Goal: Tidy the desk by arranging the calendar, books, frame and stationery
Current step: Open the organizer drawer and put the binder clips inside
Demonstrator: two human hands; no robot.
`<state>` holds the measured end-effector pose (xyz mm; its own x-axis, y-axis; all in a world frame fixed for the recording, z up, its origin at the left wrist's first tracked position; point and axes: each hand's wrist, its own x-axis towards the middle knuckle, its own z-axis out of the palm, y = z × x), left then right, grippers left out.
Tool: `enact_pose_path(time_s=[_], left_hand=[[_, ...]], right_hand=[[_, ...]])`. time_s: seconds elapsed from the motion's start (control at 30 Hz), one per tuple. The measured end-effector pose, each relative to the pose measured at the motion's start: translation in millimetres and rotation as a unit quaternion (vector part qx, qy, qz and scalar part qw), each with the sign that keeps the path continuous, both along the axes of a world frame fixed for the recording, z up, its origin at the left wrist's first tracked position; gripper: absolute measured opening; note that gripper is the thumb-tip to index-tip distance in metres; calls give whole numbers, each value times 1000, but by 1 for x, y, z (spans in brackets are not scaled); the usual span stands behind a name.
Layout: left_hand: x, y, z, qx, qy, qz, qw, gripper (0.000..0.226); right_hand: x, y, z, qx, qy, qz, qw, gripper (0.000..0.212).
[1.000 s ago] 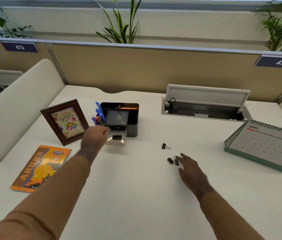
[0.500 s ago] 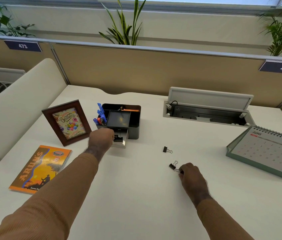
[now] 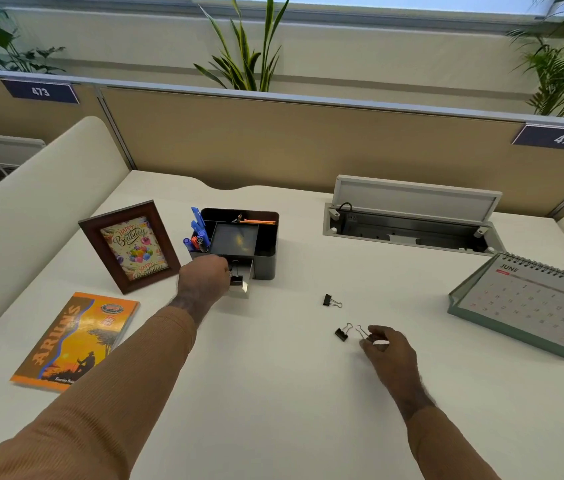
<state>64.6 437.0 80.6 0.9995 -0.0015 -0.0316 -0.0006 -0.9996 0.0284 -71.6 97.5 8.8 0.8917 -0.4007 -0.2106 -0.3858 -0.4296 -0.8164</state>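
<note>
White bench point(image 3: 273, 393) carried all items. Left hand point(image 3: 202, 284) sat at the open small drawer point(image 3: 244, 284) of the black desk organiser point(image 3: 263, 252); fingers curled at the drawer's left edge, just beside a black binder clip point(image 3: 236, 278) lying in the drawer. Whether the grip actually pinched that clip or only touched the drawer could not be told. Blue pens point(image 3: 198, 230) stood in the organiser's left compartment.

Right hand point(image 3: 389, 351) was low over the bench, right of centre; grip pinched a binder clip point(image 3: 365, 334) between thumb and fingertips, wire loops pointing away from the palm. A 2nd loose clip point(image 3: 343, 332) lay just beside it to the left, apart from the hand. A 3rd clip point(image 3: 331, 301) lay farther back, between the hand and the organiser.

Photo frame point(image 3: 131, 245) with a birthday card stood upright, tilted back, left of the organiser. Orange book point(image 3: 74, 341) lay flat in front of the frame, near the left edge. Desk calendar point(image 3: 530, 303), showing JUNE, stood at the right edge. Cable hatch point(image 3: 408, 216) in the bench had its lid raised.
</note>
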Motion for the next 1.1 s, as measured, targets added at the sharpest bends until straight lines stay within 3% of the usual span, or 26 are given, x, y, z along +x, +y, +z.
enact_pose_path(time_s=[0.13, 0.23, 0.3, 0.37, 0.57, 0.7, 0.8, 0.97, 1.1], left_hand=[[-23, -22, 3, -162, -53, 8, 985, 21], [-57, -56, 6, -365, 1, -10, 931, 18], [-81, -78, 7, -505, 87, -12, 859, 20], [-100, -94, 6, -582, 151, -5, 799, 22], [-114, -102, 6, -639, 184, 19, 746, 11], [-105, -93, 9, -628, 173, 10, 759, 9], [-83, -71, 14, -616, 108, 31, 779, 9], [-37, -8, 23, -383, -77, 25, 920, 13], [-12, 20, 19, -236, -158, 3, 959, 19]], right_hand=[[-6, 9, 16, 293, -43, -74, 952, 23], [-11, 28, 31, 398, -73, -63, 912, 23], [-13, 41, 39, 413, -70, -43, 907, 22], [-16, 54, 47, 394, -63, -21, 917, 21], [-19, 71, 58, 316, -72, 8, 946, 26], [-17, 67, 59, 283, -68, 37, 956, 22], [-15, 51, 51, 245, -60, 12, 968, 17], [-13, 16, 22, 53, -34, -17, 998, 20], [-9, 10, 1, -136, -10, 114, 984, 33]])
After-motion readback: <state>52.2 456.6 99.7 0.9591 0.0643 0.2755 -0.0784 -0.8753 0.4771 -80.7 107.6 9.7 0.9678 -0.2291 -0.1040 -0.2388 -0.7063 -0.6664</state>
